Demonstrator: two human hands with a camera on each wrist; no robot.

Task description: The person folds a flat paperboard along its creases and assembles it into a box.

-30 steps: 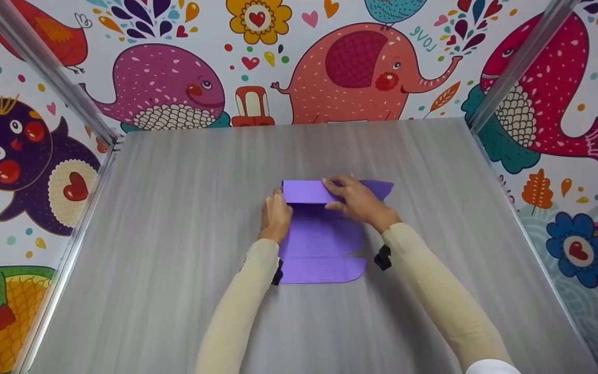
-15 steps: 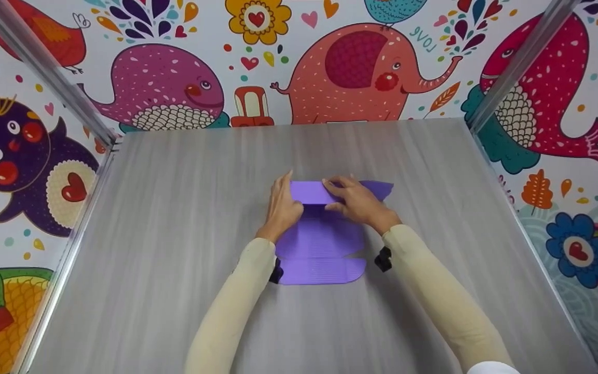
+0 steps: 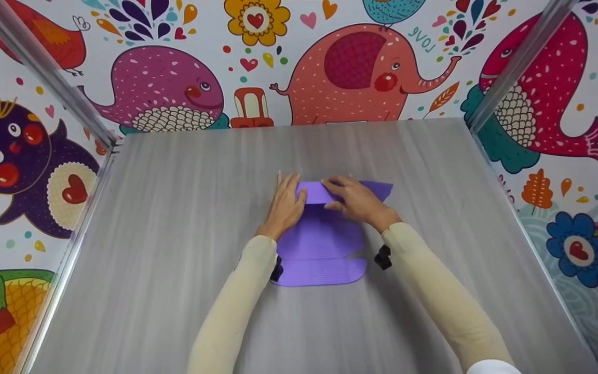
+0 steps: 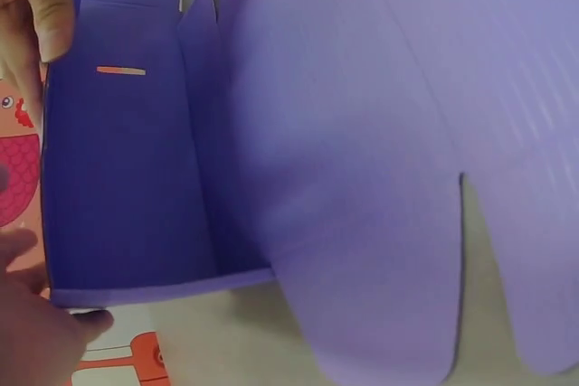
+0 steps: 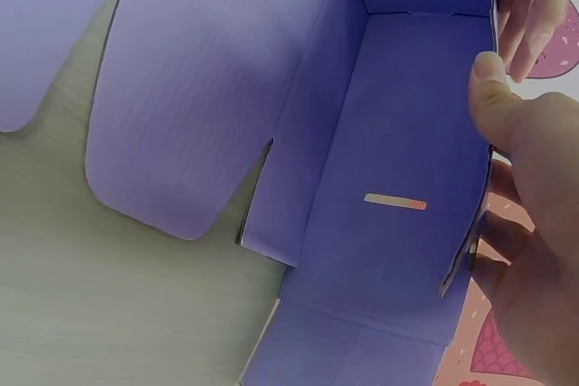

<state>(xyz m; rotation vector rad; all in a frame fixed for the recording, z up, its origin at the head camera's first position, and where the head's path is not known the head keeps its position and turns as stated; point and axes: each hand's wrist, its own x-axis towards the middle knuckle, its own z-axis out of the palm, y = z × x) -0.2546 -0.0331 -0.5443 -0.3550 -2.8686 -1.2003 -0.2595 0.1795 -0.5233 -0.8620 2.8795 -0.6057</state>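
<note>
A partly folded purple cardboard box (image 3: pixel 320 239) lies on the grey table, its long wall raised at the far side. In the right wrist view, my right hand (image 5: pixel 543 214) grips this wall (image 5: pixel 398 133), thumb inside and fingers behind it. My left hand (image 3: pixel 284 208) lies against the box's left end with its fingers largely straight. Its thumb shows beside the folded end flap (image 4: pixel 163 291) in the left wrist view. At the right end, another flap (image 3: pixel 378 190) sticks out. A short slot (image 5: pixel 395 202) cuts through the box; rounded flaps spread toward me.
The grey wood-grain table (image 3: pixel 164 234) surrounds the box. Printed cartoon panels stand behind and at both sides, with a metal rail (image 3: pixel 55 78) on the left and another metal rail (image 3: pixel 522 67) on the right.
My left hand has shifted right and slightly forward along the box's left end, its fingers straightening from a curled grip on the corner. The right hand has stayed in place.
</note>
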